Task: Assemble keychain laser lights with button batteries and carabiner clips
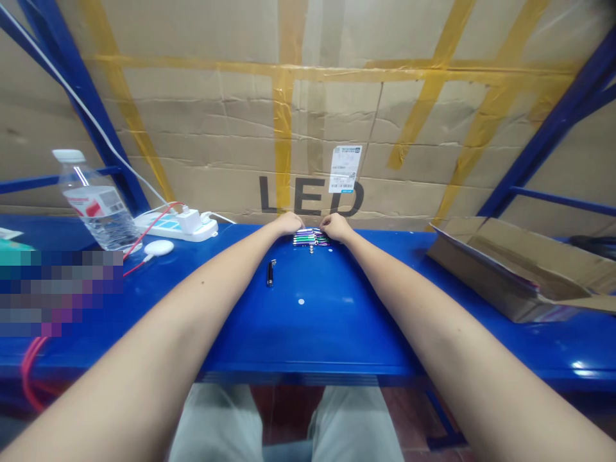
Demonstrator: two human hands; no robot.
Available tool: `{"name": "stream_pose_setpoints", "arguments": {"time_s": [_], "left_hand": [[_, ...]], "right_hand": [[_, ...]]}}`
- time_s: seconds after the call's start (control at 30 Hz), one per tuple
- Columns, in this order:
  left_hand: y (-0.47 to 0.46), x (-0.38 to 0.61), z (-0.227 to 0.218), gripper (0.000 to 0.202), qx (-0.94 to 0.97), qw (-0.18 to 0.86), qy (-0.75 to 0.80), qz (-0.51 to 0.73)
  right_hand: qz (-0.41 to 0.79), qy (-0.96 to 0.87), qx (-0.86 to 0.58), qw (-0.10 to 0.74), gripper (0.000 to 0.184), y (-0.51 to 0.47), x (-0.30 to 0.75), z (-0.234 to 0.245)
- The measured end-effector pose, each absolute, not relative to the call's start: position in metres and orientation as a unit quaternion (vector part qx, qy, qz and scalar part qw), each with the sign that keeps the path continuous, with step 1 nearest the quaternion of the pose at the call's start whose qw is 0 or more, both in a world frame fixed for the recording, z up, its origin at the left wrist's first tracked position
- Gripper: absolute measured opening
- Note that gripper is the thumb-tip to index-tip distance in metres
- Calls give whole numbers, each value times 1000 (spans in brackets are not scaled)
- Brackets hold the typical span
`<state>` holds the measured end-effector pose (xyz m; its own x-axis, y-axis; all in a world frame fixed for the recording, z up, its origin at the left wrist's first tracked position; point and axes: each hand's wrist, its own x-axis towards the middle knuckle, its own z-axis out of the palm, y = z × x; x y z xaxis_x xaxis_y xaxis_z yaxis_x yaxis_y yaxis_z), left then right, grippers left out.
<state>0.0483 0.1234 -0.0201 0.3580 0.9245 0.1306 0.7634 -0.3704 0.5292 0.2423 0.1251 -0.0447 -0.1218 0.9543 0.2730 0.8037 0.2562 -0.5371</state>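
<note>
Head view: left hand (pixel 290 223), right hand (pixel 337 226) forward, curled by coloured sticks (pixel 304 238); cannot tell grip.

The tabletop (pixel 337 333) looks like smooth, glossy painted metal; the slim sticks (pixel 304 238) have a shiny, metallic-looking finish; the big panel (pixel 216 128) is matt, creased cardboard crossed by glossy plastic tape (pixel 283 122), with a paper label (pixel 342 170); the bottle (pixel 99 205) is clear plastic; the power strip (pixel 205 231), smooth plastic; the open box (pixel 474 280), matt cardboard; the trousers (pixel 356 423), matt cloth.
</note>
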Motion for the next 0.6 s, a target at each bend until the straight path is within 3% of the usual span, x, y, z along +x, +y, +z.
{"name": "stream_pose_setpoints", "arguments": {"time_s": [0.3,0.6], "left_hand": [[121,52,-19,37,800,194,525,214],[123,53,-22,37,801,198,525,211]], "right_hand": [[127,-768,-558,287,40,115,248,-45],[109,-778,-557,270,41,102,257,-39]]}}
